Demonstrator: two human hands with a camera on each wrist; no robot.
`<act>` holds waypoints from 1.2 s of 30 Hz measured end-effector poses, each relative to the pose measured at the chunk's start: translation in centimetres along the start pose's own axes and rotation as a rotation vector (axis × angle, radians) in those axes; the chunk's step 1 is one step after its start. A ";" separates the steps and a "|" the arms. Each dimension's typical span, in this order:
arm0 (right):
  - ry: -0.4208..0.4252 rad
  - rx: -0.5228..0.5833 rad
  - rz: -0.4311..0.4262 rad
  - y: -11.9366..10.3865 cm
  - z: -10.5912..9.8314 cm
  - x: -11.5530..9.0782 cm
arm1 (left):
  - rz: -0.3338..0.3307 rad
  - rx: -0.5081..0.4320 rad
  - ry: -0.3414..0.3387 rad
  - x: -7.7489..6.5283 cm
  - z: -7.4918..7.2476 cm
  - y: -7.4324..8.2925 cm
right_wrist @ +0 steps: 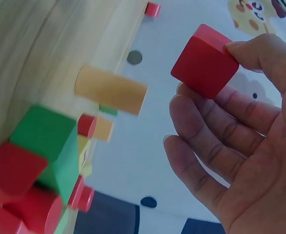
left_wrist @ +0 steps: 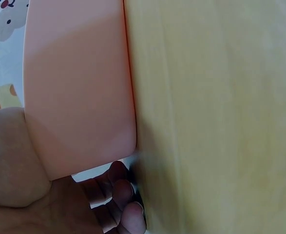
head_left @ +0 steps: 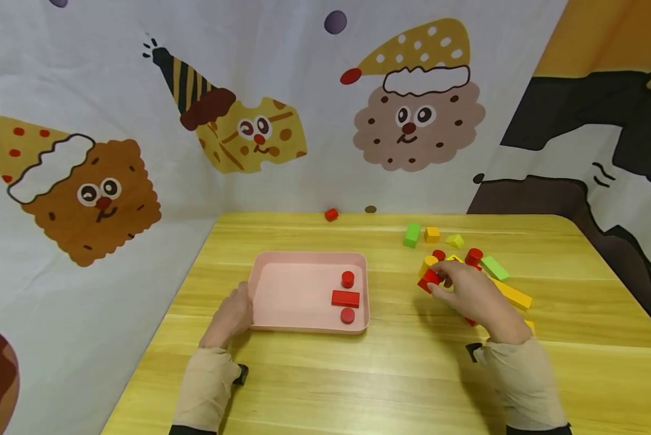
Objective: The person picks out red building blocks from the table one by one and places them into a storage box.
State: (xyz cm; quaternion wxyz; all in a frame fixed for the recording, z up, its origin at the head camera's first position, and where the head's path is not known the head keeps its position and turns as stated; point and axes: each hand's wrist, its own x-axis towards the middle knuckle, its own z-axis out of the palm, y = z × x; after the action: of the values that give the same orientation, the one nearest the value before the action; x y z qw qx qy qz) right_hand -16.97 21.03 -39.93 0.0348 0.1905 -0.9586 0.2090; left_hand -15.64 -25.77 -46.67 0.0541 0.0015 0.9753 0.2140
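Note:
Between thumb and fingers, my right hand (head_left: 477,296) pinches a red cube block (right_wrist: 206,61), held up near a pile of toy blocks. My left hand (head_left: 231,314) grips the left side of a pink tray (head_left: 292,296), its thumb (left_wrist: 11,156) over the rim and the other fingers curled at the outer wall. Inside the tray, along its right side, lie a red rectangular block (head_left: 345,299) and two round red blocks, one above it (head_left: 347,279) and one below (head_left: 347,315). Beside the right hand stand a yellow cylinder (head_left: 427,264) and a red cylinder (head_left: 473,257).
Green (head_left: 412,235), orange (head_left: 432,235) and yellow-green (head_left: 456,241) blocks sit behind the pile. A long yellow block (head_left: 512,295) lies to its right, partly behind the right hand. One small red block (head_left: 331,214) is at the table's back edge, against the printed cloth (head_left: 320,187).

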 end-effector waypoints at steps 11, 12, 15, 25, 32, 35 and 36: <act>0.014 0.018 -0.104 -2.9 1.7 1.5 | 0.004 -0.001 0.008 0.2 0.2 -0.1; 0.015 0.017 -0.110 -3.1 1.8 1.6 | 0.001 -0.002 0.009 0.2 0.2 -0.2; 0.014 -0.003 -0.116 -3.7 2.1 1.8 | -0.003 -0.013 0.010 0.2 0.3 -0.2; 0.021 -0.006 -0.155 -5.6 3.2 2.7 | -0.011 -0.011 0.015 0.1 0.2 -0.3; 0.017 0.014 -0.170 -7.4 3.8 3.5 | -0.022 -0.008 0.009 0.1 0.1 -0.2; 0.014 0.037 -0.177 -7.9 3.9 3.8 | -0.016 -0.012 0.015 0.2 0.2 -0.1; 0.013 0.047 -0.176 -8.0 3.9 3.9 | -0.012 -0.015 0.016 0.2 0.3 -0.1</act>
State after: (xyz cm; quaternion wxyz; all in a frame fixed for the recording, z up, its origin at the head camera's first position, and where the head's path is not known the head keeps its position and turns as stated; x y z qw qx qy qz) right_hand -17.44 11.29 -39.83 0.0549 0.2736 -0.9326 0.2288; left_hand -15.80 -25.75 -46.97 0.0475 -0.0066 0.9741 0.2211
